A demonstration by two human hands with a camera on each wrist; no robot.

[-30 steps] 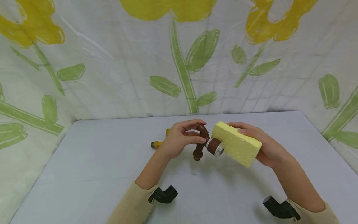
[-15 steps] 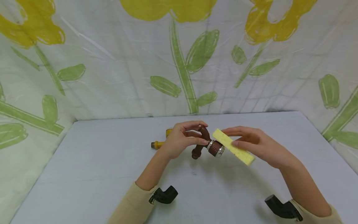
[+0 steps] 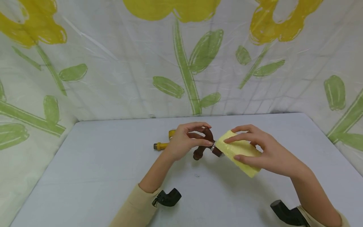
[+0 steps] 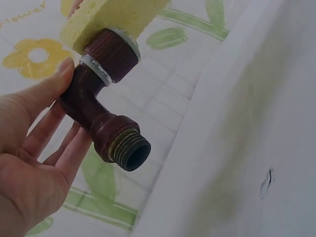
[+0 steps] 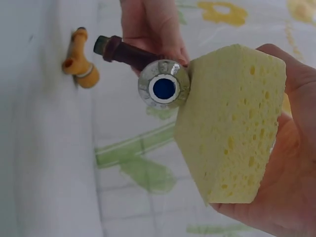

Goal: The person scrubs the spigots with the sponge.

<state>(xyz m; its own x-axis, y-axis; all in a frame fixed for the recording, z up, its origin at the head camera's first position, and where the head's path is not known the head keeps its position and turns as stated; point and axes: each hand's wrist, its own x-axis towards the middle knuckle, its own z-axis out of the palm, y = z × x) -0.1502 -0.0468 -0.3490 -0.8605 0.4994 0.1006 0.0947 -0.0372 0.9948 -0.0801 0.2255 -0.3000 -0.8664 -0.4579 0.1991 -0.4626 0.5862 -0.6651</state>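
My left hand (image 3: 180,143) holds a brown tap (image 3: 199,152) by its curved body, thumb on one side and fingers on the other. The left wrist view shows its threaded end (image 4: 131,150) and ribbed knob (image 4: 111,54). A blue centre marks the knob's silver face (image 5: 164,89) in the right wrist view. My right hand (image 3: 265,153) grips a pale yellow sponge (image 3: 244,149) between thumb and fingers. One broad side of the sponge lies right at the tap's knob, covering part of it in the head view. Both things are held above the table.
A yellow tap (image 3: 161,146) lies on the white table (image 3: 99,170) behind my left hand, partly hidden by it. Behind the table hangs a white sheet (image 3: 127,78) painted with flowers. Black curved pieces (image 3: 169,197) sit at both sleeves.
The sponge has turned in my right hand, from broad face showing, to edge-on, to lying tilted over the knob. My right hand has shifted slightly right. My left hand and the tap barely moved.
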